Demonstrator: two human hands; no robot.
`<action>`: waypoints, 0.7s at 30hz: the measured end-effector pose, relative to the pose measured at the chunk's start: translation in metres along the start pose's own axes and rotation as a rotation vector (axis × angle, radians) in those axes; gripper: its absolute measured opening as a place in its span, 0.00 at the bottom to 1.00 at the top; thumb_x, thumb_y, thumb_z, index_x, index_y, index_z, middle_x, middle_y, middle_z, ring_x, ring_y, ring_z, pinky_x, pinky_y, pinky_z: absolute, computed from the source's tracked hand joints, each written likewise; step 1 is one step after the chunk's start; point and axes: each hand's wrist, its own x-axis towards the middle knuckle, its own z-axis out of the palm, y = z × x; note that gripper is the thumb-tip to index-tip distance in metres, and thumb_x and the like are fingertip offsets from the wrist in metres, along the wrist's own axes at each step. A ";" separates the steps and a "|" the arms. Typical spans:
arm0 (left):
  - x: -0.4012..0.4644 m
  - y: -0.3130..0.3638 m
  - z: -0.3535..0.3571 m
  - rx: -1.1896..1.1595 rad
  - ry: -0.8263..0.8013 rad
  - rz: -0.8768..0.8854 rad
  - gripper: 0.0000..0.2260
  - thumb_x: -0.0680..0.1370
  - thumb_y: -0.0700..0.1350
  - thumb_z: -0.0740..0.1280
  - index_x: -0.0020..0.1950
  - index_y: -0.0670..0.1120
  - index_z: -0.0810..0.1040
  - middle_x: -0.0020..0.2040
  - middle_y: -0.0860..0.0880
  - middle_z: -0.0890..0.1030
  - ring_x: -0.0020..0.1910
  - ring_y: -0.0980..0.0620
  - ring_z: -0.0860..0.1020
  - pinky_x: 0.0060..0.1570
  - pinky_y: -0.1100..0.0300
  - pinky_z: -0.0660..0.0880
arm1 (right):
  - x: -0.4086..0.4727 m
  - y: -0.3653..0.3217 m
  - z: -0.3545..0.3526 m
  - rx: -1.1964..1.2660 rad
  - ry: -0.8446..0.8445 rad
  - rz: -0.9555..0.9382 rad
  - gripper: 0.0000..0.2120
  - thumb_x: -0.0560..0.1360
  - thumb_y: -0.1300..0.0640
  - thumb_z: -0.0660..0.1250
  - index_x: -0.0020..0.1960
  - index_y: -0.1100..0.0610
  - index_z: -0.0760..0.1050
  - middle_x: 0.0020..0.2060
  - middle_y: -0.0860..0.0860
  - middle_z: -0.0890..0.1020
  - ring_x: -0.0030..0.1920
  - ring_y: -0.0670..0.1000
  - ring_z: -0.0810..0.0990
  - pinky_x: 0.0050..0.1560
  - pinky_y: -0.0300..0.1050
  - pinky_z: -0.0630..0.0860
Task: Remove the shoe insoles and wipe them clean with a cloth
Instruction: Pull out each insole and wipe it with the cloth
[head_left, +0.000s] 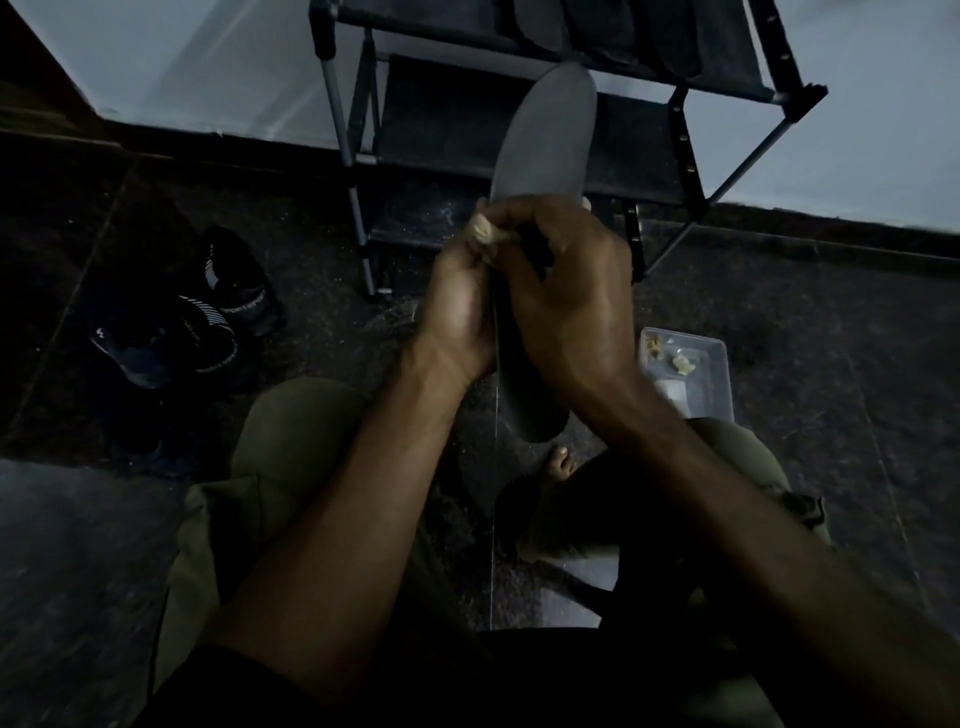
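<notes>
A dark speckled floor (779, 312) carries everything here. A pair of dark sneakers (182, 322) with white stripes lies on it at the left, a clear plastic tray (717, 364) at the right, and a black shoe rack (519, 156) stands against the wall.

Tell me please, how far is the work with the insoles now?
Done: one insole is out of its shoe, and dark insole-like shapes lie on the rack's top shelf, though that is unclear. In hand: the right hand holds the insole while the left hand pinches a small pale cloth at its edge. Left: finishing this wipe; the shoes on the floor may still hold insoles, hidden here.
</notes>
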 end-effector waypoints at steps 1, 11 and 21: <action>-0.001 0.000 0.000 0.027 0.046 0.028 0.26 0.84 0.52 0.50 0.50 0.40 0.84 0.50 0.42 0.84 0.49 0.49 0.83 0.51 0.59 0.80 | 0.005 0.002 0.003 -0.002 0.023 -0.008 0.08 0.75 0.66 0.68 0.53 0.60 0.80 0.47 0.50 0.83 0.48 0.44 0.81 0.50 0.38 0.78; 0.015 -0.002 -0.004 0.222 0.033 0.060 0.24 0.84 0.57 0.47 0.63 0.44 0.75 0.55 0.44 0.82 0.59 0.47 0.78 0.60 0.54 0.73 | 0.063 0.028 0.018 -0.025 0.147 -0.102 0.04 0.76 0.62 0.67 0.46 0.64 0.78 0.41 0.55 0.82 0.42 0.50 0.81 0.41 0.47 0.78; 0.013 0.002 -0.006 0.143 -0.029 0.072 0.27 0.84 0.59 0.44 0.69 0.43 0.70 0.65 0.41 0.77 0.62 0.46 0.77 0.59 0.55 0.75 | 0.048 0.027 0.010 0.052 0.013 -0.040 0.07 0.76 0.61 0.69 0.50 0.65 0.76 0.42 0.48 0.79 0.41 0.32 0.78 0.40 0.26 0.73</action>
